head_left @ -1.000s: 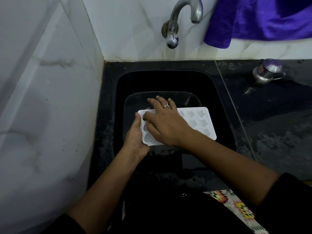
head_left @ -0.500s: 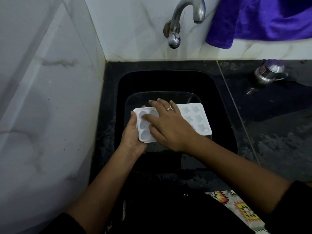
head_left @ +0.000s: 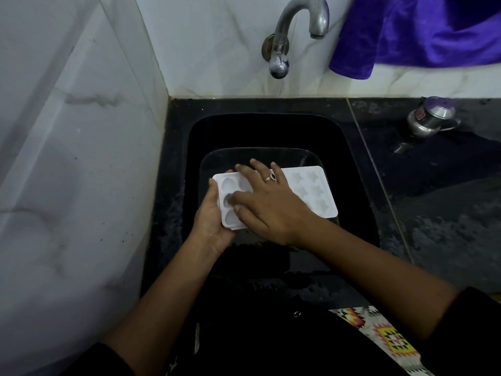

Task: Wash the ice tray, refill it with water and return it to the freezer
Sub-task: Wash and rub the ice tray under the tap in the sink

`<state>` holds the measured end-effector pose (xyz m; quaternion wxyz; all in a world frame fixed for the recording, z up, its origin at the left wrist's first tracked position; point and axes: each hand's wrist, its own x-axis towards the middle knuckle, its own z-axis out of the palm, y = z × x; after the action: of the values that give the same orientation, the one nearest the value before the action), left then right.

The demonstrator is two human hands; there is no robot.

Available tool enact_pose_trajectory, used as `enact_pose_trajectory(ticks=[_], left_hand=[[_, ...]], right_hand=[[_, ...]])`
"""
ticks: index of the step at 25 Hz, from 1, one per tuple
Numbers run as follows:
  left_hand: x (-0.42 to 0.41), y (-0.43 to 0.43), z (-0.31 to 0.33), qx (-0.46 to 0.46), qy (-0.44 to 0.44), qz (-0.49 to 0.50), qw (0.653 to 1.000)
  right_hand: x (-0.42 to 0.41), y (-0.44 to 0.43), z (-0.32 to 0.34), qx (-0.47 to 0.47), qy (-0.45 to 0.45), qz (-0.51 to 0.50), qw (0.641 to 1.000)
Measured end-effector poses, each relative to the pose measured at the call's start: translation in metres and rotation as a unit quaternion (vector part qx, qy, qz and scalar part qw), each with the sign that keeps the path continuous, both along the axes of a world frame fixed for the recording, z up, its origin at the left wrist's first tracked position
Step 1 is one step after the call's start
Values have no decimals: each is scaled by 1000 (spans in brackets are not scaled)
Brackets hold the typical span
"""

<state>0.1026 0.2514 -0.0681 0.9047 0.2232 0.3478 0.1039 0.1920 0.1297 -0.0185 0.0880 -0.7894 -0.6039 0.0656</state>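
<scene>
The ice tray (head_left: 309, 191) is held over the black sink (head_left: 352, 169), cavities up, with its long axis running left to right and slightly tilted, the right end farther from the person. The left hand (head_left: 210, 221) is clamped on the tray's left short end, thumb along the edge and palm beneath. The right hand (head_left: 271, 207) lies flat across the left half of the tray, fingers (head_left: 245, 169) spread and pressed into the cavities (no grip on any edge). The star-shaped cavities at the right end are uncovered. The tap (head_left: 298, 28) stands behind the tray; no water stream is visible. Judgement: rubbing is in progress, and the uncovered right end lies nearest the right hand, along the long axis.
</scene>
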Motion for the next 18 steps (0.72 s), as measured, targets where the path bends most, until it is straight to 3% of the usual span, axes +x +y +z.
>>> enact_pose_trajectory(ticks=[18], left_hand=[[-2, -3, -2, -11, 22, -6, 1000]], right_hand=[[-8, 7, -4, -13, -9, 26, 1000]])
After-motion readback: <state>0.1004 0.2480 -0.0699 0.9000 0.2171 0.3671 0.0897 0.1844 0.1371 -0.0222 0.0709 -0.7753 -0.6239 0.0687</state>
